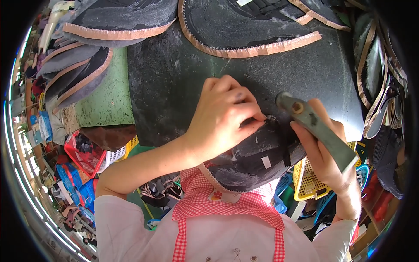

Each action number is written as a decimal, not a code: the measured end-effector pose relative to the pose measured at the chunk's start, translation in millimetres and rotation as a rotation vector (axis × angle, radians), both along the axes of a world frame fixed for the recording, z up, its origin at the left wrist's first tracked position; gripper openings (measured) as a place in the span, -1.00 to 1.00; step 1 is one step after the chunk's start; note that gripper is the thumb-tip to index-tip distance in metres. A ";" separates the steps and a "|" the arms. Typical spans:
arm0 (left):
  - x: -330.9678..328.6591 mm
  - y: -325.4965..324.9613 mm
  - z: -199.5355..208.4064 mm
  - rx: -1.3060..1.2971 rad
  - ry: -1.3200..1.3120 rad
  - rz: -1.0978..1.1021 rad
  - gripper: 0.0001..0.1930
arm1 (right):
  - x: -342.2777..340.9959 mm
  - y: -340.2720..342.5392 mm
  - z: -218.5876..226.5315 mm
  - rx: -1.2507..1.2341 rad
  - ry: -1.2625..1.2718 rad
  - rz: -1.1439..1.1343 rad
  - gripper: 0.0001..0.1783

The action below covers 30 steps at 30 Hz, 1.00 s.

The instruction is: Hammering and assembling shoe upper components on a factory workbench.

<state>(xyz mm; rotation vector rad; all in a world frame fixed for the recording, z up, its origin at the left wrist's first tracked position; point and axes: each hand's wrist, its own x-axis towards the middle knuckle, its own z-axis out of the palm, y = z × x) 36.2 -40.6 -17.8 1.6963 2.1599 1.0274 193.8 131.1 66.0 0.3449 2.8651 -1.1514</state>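
A black shoe upper [244,163] with a tan stitched edge hangs over the near side of the dark work surface, against my checked apron. My left hand [227,115] is closed at its far edge, thumb and fingertips pinching the black material. In my right hand [325,163] is a hammer [327,135], its worn grey-green metal head uppermost and slanting down to the right. The hammer's handle is mostly hidden beneath the head and hand. My right fingertips are close to the right side of the upper; whether they touch it I cannot tell.
Large black uppers [244,32] with tan edging lie along the far side of the dark work surface [174,83]. More uppers [80,74] are piled at the left, and others hang at the right. Red [85,153] and yellow baskets [305,181] stand below the surface.
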 end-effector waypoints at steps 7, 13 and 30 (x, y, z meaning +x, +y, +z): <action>8.0 2.3 4.7 0.040 0.153 -0.048 -0.85 | -2.8 5.3 -8.2 -0.133 -0.121 -0.059 -0.79; -1.4 -3.4 11.7 0.049 0.187 -0.058 -0.83 | -2.2 -6.6 -4.9 0.076 -0.279 0.165 -0.55; 14.1 -11.8 7.3 0.026 0.214 -0.042 -0.79 | 4.3 -3.5 -1.7 -0.049 -0.117 0.076 -0.84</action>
